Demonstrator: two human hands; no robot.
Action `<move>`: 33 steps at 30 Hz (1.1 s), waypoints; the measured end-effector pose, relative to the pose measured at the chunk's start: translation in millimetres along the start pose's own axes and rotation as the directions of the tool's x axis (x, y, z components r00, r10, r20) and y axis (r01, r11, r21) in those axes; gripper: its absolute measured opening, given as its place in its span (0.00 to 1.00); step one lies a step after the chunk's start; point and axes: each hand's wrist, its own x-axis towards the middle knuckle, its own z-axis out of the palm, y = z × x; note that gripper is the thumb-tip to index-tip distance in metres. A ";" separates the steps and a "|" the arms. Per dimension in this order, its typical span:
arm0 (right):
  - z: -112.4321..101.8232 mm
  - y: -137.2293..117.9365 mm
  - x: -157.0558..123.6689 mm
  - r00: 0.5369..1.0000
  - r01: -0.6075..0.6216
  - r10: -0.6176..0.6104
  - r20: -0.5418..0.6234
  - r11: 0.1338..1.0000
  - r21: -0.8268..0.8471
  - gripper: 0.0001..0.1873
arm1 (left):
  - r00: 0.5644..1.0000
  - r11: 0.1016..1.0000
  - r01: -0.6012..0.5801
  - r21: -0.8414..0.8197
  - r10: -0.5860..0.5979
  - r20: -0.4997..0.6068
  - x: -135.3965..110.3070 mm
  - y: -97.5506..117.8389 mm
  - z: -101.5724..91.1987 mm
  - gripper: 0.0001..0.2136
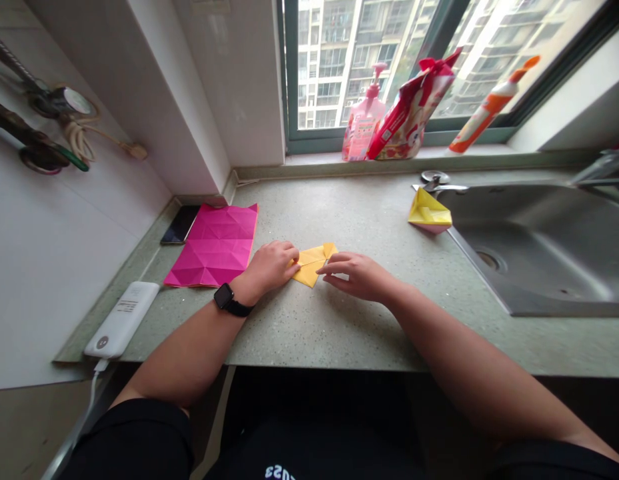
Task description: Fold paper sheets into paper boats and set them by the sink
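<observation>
A small folded yellow paper (pixel 313 261) lies flat on the grey speckled counter (pixel 339 320). My left hand (pixel 270 265), with a black watch on its wrist, rests curled on the paper's left edge and presses it down. My right hand (pixel 356 275) pinches the paper's right side with fingertips together. Part of the paper is hidden under both hands.
A creased pink paper sheet (pixel 215 244) lies to the left, beside a dark phone (pixel 180 225) and a white power bank (pixel 123 319). A folded yellow paper boat (pixel 428 212) sits by the steel sink (pixel 539 253). Bottles and a red pouch (pixel 408 113) stand on the window sill.
</observation>
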 end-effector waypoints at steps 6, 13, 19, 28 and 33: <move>8.3 5.0 2.0 1.000 0.021 -0.022 -0.019 0.999 -0.036 0.13 | 0.995 0.991 -0.095 -0.098 0.096 0.007 0.6 13.4 10.0 0.11; 4.2 18.0 2.7 0.996 -0.083 0.084 0.007 0.991 -0.105 0.09 | 0.971 0.946 -0.204 -0.253 0.228 0.070 -2.4 8.4 7.5 0.27; 2.6 27.8 1.5 0.989 -0.149 0.148 -0.018 0.977 -0.151 0.12 | 0.974 0.928 -0.187 -0.322 0.219 0.065 -2.0 9.9 5.5 0.15; 3.4 32.6 -0.1 0.970 -0.239 0.226 -0.085 0.944 -0.227 0.12 | 0.973 0.920 -0.213 -0.329 0.230 0.014 -0.8 7.1 8.6 0.05; 1.7 25.2 0.3 0.977 -0.193 0.173 -0.121 0.965 -0.180 0.11 | 0.977 0.926 -0.204 -0.318 0.214 -0.005 -0.7 7.6 9.8 0.06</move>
